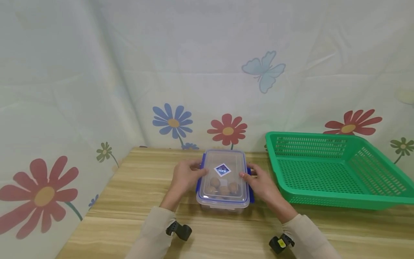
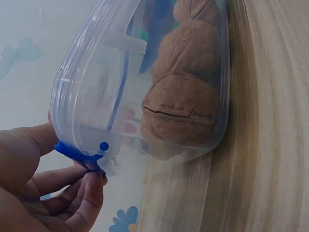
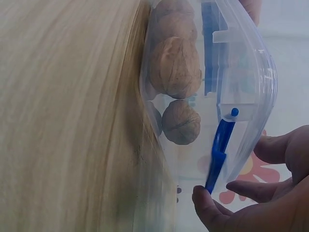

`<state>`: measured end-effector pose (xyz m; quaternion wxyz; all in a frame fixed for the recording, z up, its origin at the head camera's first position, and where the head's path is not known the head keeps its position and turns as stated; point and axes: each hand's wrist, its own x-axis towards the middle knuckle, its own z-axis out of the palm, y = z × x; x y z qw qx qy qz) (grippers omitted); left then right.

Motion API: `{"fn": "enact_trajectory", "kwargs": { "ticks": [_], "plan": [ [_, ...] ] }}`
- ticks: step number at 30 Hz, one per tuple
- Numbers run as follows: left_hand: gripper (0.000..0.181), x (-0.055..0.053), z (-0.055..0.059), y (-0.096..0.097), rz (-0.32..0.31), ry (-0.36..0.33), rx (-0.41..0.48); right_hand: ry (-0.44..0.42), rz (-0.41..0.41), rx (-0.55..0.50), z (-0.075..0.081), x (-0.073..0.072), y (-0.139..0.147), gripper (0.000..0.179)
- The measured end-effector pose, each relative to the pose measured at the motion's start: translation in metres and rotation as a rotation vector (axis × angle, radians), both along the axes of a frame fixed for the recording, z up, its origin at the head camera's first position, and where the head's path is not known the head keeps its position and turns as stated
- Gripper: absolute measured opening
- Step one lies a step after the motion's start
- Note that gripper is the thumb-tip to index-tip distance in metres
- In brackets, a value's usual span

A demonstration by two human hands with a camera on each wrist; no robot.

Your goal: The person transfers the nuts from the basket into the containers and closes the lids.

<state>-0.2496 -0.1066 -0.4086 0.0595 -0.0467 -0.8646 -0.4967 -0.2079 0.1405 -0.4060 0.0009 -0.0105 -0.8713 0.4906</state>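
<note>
A clear plastic food container with a blue-edged lid and a diamond-shaped label sits on the wooden table. Several walnuts lie inside it. At its left side, my left hand has the thumb on the lid's edge and curled fingers at a blue side latch. My right hand grips the opposite side, thumb on the lid's edge, a fingertip at the lower end of the other blue latch. That latch hangs angled out from the container's wall.
To the right stands a green plastic basket with perforated sides, close beside my right hand. The wood-grain table extends to a pale curtain printed with flowers and a butterfly. Each wrist wears a small black camera.
</note>
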Motion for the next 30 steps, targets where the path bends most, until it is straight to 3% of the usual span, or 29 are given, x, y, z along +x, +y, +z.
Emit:
{"fn": "enact_trajectory", "kwargs": {
  "ticks": [8, 17, 30],
  "plan": [
    [0.042, -0.0019, -0.0012, -0.0001, -0.002, 0.004, 0.016, 0.078, -0.043, 0.091, 0.0012, 0.0026, -0.0036, 0.056],
    [0.041, -0.0034, -0.0036, 0.0002, -0.01, 0.013, 0.015, 0.136, -0.063, 0.064, -0.0001, 0.0006, -0.0033, 0.061],
    [0.042, -0.0009, -0.0025, -0.0006, 0.005, 0.018, 0.004, 0.14, -0.033, 0.065, -0.0009, 0.0005, -0.0027, 0.056]
  ]
}}
